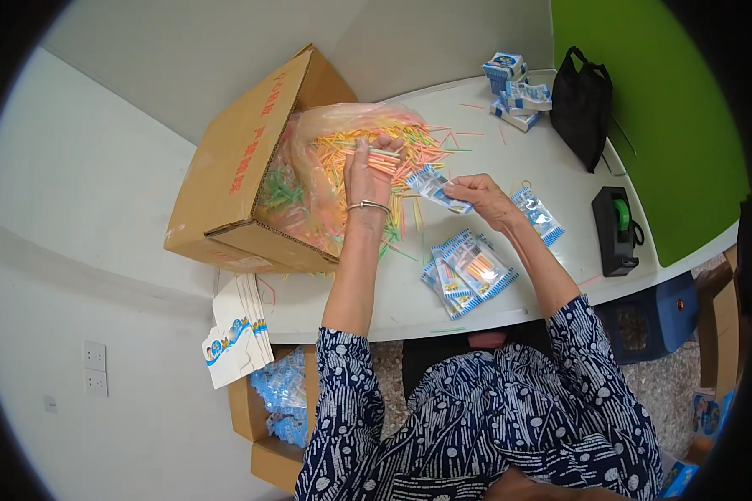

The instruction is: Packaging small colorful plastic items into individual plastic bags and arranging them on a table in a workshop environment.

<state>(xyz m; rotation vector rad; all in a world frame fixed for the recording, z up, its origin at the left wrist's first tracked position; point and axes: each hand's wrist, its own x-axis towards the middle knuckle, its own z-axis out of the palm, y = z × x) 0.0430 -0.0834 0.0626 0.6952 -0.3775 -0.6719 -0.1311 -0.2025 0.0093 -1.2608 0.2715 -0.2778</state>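
My left hand (368,171) is closed round a small bundle of thin pastel sticks (383,159), mostly pink and pale yellow. It is over a big loose heap of the same kind of sticks (409,134), in yellow, pink, orange and green. Just to the right, my right hand (482,199) pinches a small clear packet (433,185) with blue and white ends. Whether this packet has sticks in it I cannot tell. Nearer to me lie several overlapping packets (476,265), the top one with orange-pink sticks inside. Another packet (536,215) rests beyond my right wrist.
A cardboard box (234,159) lies on its side at left, a plastic bag (326,121) of sticks spilling out. Flat white cartons (241,334) overhang the table edge. Small boxes (510,71), a black bag (578,108) and a tape dispenser (614,234) stand at right. Below, a carton holds blue packets (282,388).
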